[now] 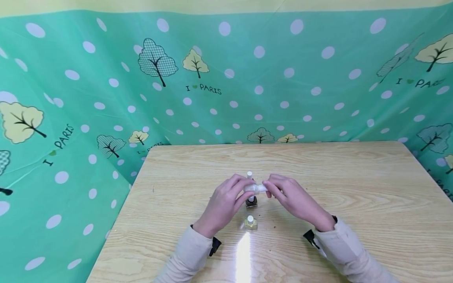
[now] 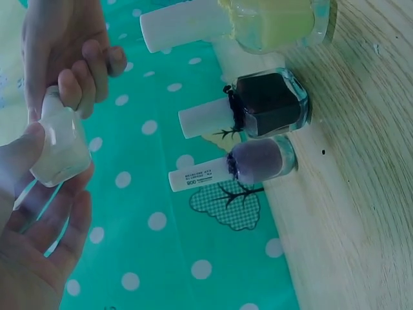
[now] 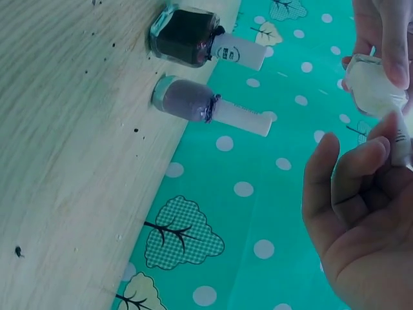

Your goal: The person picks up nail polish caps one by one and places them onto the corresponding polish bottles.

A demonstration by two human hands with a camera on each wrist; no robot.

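Note:
Over the table both hands hold one bottle of white nail polish (image 2: 64, 145), raised and tilted on its side in the head view. My left hand (image 1: 224, 200) grips its glass body between thumb and fingers. With thumb and fingertips, my right hand (image 1: 291, 196) pinches its white cap (image 3: 401, 139), and the cap is at the bottle's neck. Below and behind the hands, a dark nail polish bottle (image 1: 251, 203) and a greyish-purple nail polish bottle (image 2: 258, 160) stand upright. Nearer to me stands a yellow nail polish bottle (image 1: 250, 224). All three have white caps.
Bottles stand in a row on the light wooden table (image 1: 170, 216), running away from me. Small dark specks (image 3: 136, 130) dot the wood. A green polka-dot cloth (image 1: 212, 118) hangs behind and beside the table. Black straps (image 1: 215, 246) are on the wrists.

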